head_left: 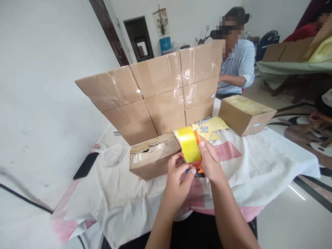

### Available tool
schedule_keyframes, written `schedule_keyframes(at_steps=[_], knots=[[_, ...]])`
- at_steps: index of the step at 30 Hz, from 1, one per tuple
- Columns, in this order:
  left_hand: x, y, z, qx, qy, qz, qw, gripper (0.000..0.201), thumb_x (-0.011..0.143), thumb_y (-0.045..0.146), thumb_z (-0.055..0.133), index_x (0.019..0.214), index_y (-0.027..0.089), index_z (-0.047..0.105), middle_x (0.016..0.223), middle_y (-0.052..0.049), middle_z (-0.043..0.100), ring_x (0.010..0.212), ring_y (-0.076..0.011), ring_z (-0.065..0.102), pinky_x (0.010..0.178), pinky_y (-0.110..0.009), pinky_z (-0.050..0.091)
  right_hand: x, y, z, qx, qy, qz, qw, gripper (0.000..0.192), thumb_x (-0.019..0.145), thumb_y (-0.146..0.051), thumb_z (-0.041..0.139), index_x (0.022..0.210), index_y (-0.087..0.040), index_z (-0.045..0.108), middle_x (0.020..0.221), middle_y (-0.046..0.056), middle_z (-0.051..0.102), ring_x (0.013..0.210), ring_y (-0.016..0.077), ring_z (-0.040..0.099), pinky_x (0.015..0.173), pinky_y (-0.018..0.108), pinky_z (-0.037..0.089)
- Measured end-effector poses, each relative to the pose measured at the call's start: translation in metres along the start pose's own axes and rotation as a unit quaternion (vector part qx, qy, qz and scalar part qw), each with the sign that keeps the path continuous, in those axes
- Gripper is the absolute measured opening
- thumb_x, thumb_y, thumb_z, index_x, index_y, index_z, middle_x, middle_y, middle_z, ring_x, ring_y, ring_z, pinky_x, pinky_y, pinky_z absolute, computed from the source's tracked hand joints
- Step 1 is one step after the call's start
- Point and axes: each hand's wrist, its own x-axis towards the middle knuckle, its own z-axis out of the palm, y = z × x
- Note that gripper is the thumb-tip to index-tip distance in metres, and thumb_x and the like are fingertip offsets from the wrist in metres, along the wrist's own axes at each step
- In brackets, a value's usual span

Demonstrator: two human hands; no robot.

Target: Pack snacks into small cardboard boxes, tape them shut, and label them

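Note:
My right hand (209,157) grips an orange tape dispenser (197,136) loaded with a wide yellow roll of packing tape (190,144). Thumb and fingers of my left hand (181,174) are pinched at the dispenser's lower end, where a bit of clear film shows; it looks like the tape's loose end. Just behind and left of my hands lies a long cardboard box (153,166) with torn, corrugated edges on top. Behind it a large panel of taped cardboard pieces (166,93) stands tilted up. Part of the dispenser is hidden by my fingers.
A closed, taped carton (245,116) sits on the right of the cloth-covered table (124,207). At left are a white slotted scoop (111,155) and a dark flat object (86,165). Yellow paper pieces (211,126) lie behind my hands. A person (234,65) sits beyond the panel.

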Motion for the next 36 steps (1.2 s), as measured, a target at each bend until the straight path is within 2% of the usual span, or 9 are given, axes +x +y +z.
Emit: schedule_keyframes(at_steps=[3, 7, 10, 14, 18, 21, 23, 31, 36], knots=[[0.003, 0.0, -0.001, -0.039, 0.049, -0.018, 0.998, 0.018, 0.096, 0.033, 0.064, 0.095, 0.027, 0.081, 0.113, -0.008, 0.058, 0.109, -0.0213, 0.06, 0.098, -0.037, 0.051, 0.005, 0.01, 0.006, 0.04, 0.013, -0.013, 0.999, 0.045, 0.1, -0.062, 0.05, 0.11, -0.024, 0.072, 0.08, 0.004, 0.07, 0.069, 0.0217, 0.063, 0.062, 0.034, 0.052], [0.009, 0.0, -0.002, -0.048, 0.066, 0.012, 0.997, 0.015, 0.094, 0.028, 0.068, 0.095, 0.028, 0.082, 0.092, -0.003, 0.052, 0.088, -0.0154, 0.058, 0.08, -0.028, 0.051, 0.012, 0.022, 0.005, 0.051, 0.11, -0.068, 0.99, 0.041, 0.1, -0.059, 0.052, 0.102, -0.023, 0.071, 0.078, 0.001, 0.064, 0.065, 0.0174, 0.057, 0.06, 0.03, 0.047], [0.012, 0.003, -0.002, -0.053, 0.073, 0.025, 0.996, 0.014, 0.092, 0.025, 0.069, 0.094, 0.027, 0.082, 0.089, -0.003, 0.054, 0.085, -0.0141, 0.058, 0.078, -0.027, 0.05, 0.012, 0.022, 0.005, 0.027, 0.145, -0.103, 0.984, 0.041, 0.102, -0.057, 0.05, 0.097, -0.022, 0.07, 0.077, 0.001, 0.061, 0.066, 0.0172, 0.055, 0.061, 0.03, 0.046], [0.007, 0.013, -0.002, -0.089, 0.081, 0.011, 0.993, 0.014, 0.093, 0.025, 0.068, 0.091, 0.025, 0.082, 0.1, -0.005, 0.066, 0.096, -0.017, 0.065, 0.086, -0.029, 0.054, 0.01, 0.02, 0.004, -0.025, 0.157, -0.172, 0.972, 0.037, 0.104, -0.051, 0.048, 0.092, -0.022, 0.068, 0.072, 0.0, 0.057, 0.06, 0.0156, 0.049, 0.056, 0.03, 0.041], [0.001, 0.024, 0.0, -0.12, 0.049, -0.065, 0.989, 0.016, 0.094, 0.03, 0.067, 0.092, 0.023, 0.082, 0.094, -0.004, 0.075, 0.092, -0.0177, 0.071, 0.087, -0.029, 0.057, 0.014, 0.024, 0.002, -0.035, 0.176, -0.233, 0.956, 0.038, 0.106, -0.047, 0.045, 0.085, -0.022, 0.064, 0.068, 0.0, 0.053, 0.058, 0.0151, 0.046, 0.057, 0.031, 0.038], [-0.001, 0.028, 0.003, -0.168, 0.013, -0.165, 0.972, 0.021, 0.094, 0.036, 0.067, 0.098, 0.02, 0.08, 0.085, -0.004, 0.078, 0.074, -0.0168, 0.073, 0.074, -0.028, 0.062, 0.019, 0.03, 0.0, -0.034, 0.191, -0.231, 0.953, 0.04, 0.107, -0.046, 0.043, 0.081, -0.022, 0.061, 0.068, 0.0, 0.052, 0.06, 0.0158, 0.047, 0.059, 0.031, 0.038], [-0.001, 0.026, 0.004, -0.178, 0.007, -0.193, 0.965, 0.024, 0.093, 0.039, 0.068, 0.1, 0.018, 0.079, 0.087, -0.004, 0.079, 0.071, -0.0172, 0.074, 0.07, -0.028, 0.063, 0.021, 0.033, -0.003, -0.036, 0.193, -0.225, 0.954, 0.04, 0.107, -0.045, 0.043, 0.079, -0.022, 0.058, 0.067, 0.0, 0.05, 0.059, 0.0153, 0.044, 0.059, 0.031, 0.037], [-0.006, 0.019, 0.005, -0.153, 0.009, -0.201, 0.968, 0.029, 0.092, 0.041, 0.068, 0.104, 0.017, 0.078, 0.089, -0.006, 0.08, 0.072, -0.0181, 0.076, 0.069, -0.027, 0.065, 0.018, 0.033, -0.005, -0.057, 0.175, -0.2, 0.962, 0.041, 0.109, -0.046, 0.037, 0.078, -0.022, 0.051, 0.07, -0.001, 0.051, 0.063, 0.0163, 0.045, 0.069, 0.034, 0.04], [-0.011, 0.019, 0.005, -0.145, 0.014, -0.22, 0.964, 0.03, 0.091, 0.042, 0.069, 0.101, 0.015, 0.078, 0.087, -0.007, 0.08, 0.07, -0.0191, 0.076, 0.068, -0.029, 0.065, 0.017, 0.028, 0.001, -0.051, 0.162, -0.181, 0.969, 0.042, 0.109, -0.046, 0.036, 0.079, -0.022, 0.052, 0.071, 0.0, 0.053, 0.065, 0.0161, 0.046, 0.068, 0.033, 0.039]])
